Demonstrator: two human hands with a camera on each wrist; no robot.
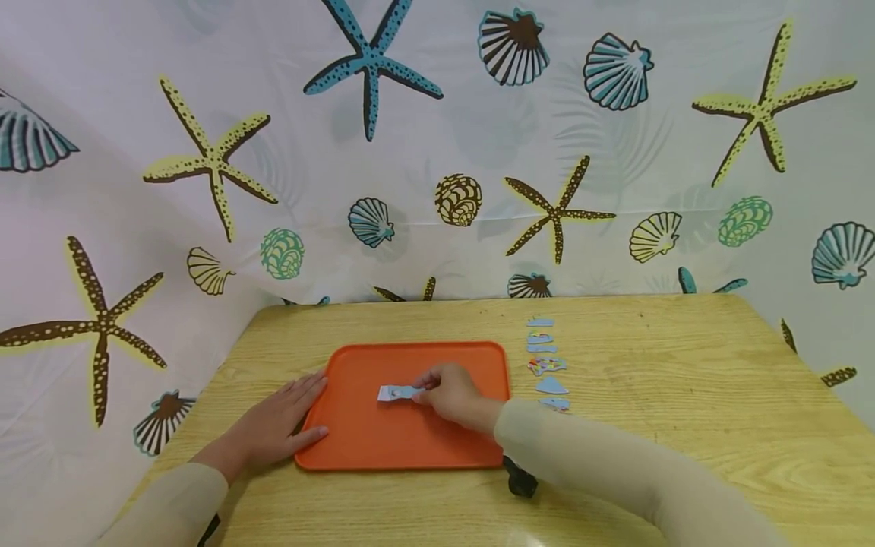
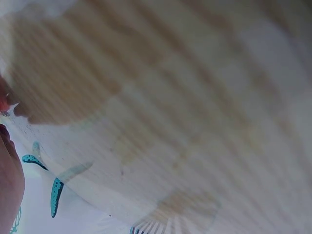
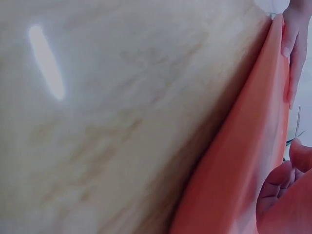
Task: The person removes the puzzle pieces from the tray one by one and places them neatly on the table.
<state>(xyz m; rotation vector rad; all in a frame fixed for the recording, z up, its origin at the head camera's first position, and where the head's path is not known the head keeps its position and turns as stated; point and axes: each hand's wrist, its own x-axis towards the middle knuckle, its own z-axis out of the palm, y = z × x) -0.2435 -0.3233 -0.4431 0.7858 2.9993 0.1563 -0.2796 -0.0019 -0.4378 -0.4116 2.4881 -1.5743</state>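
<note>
My right hand (image 1: 451,395) pinches one end of a flat light-blue puzzle-like piece (image 1: 391,393) over the middle of the orange tray (image 1: 383,444). The piece has a wider pale end pointing left. In the right wrist view the curled fingers (image 3: 275,190) show at the lower right, with the piece seen edge-on as a thin sliver. My left hand (image 1: 276,422) rests against the tray's left edge, its fingers extended along the rim. Only part of the left hand (image 2: 9,180) shows in the left wrist view.
Right of the tray, several flat blue pieces lie in a column on the wooden table (image 1: 683,372), among them a colourful spotted one (image 1: 547,365) and a triangular one (image 1: 551,386). A curtain (image 1: 410,251) printed with starfish and shells hangs behind the table.
</note>
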